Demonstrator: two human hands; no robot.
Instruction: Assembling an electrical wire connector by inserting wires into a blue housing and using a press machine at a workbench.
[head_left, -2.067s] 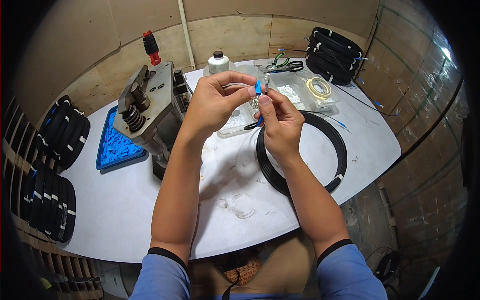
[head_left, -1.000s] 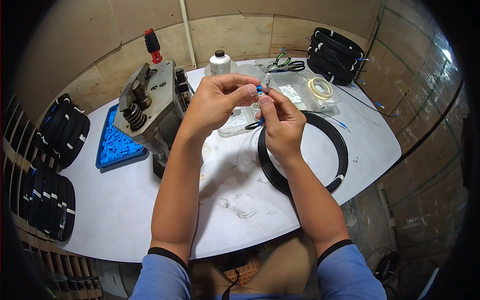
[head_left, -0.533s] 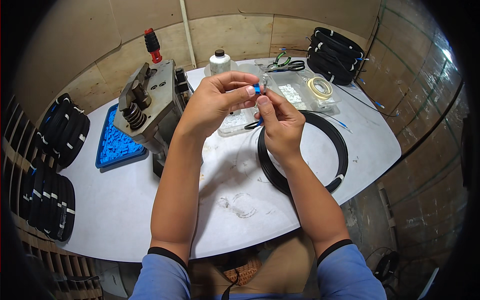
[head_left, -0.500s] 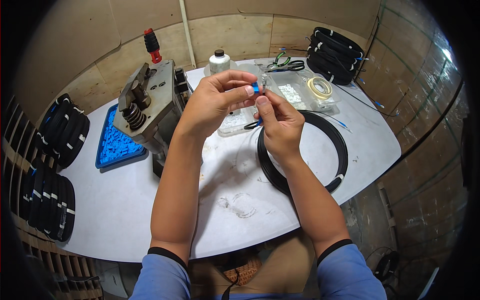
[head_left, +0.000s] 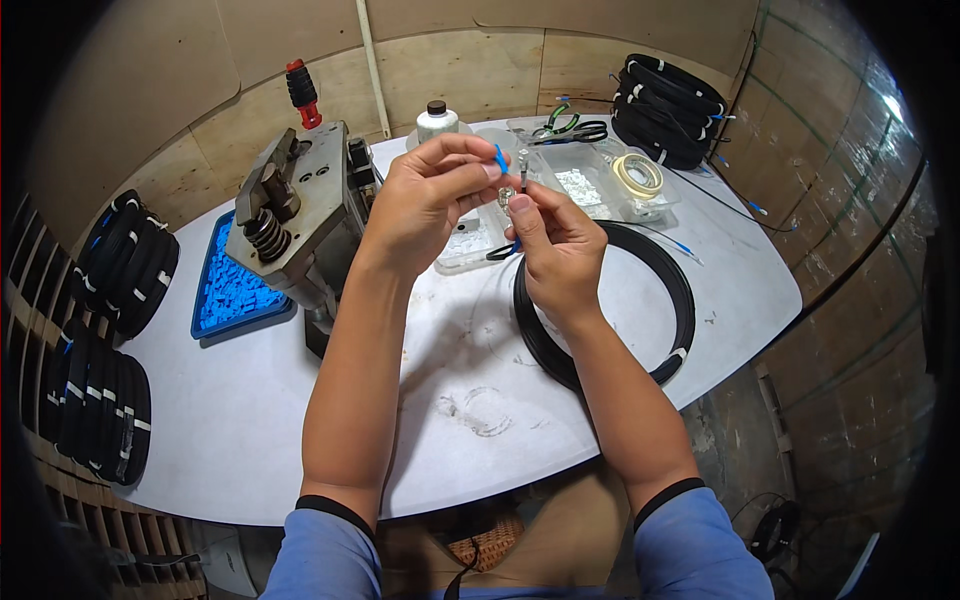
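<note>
Between the thumb and fingers of my left hand (head_left: 428,195) is a small blue plastic piece (head_left: 501,158), held tilted. My right hand (head_left: 562,242) pinches the end of a black cable, whose small clear-and-metal connector (head_left: 523,160) points up beside the blue piece. The two parts look close but apart. Below my right hand, a large coil of black cable (head_left: 685,305) lies on the white table (head_left: 430,455), tied with a white band. Another blue-tipped cable end (head_left: 686,248) rests at the coil's right.
A metal press (head_left: 325,180) and a blue tray (head_left: 200,325) of blue pieces stand left. Behind my hands are clear bins with white pieces (head_left: 578,186), tape rolls (head_left: 638,176), scissors (head_left: 590,131) and a white bottle (head_left: 436,122). Black coils are stacked back right (head_left: 665,115) and left (head_left: 105,400).
The blue piece has tilted and shifted slightly up and left in my left fingers, away from the connector. My right hand stays nearly in place, moving slightly left.
</note>
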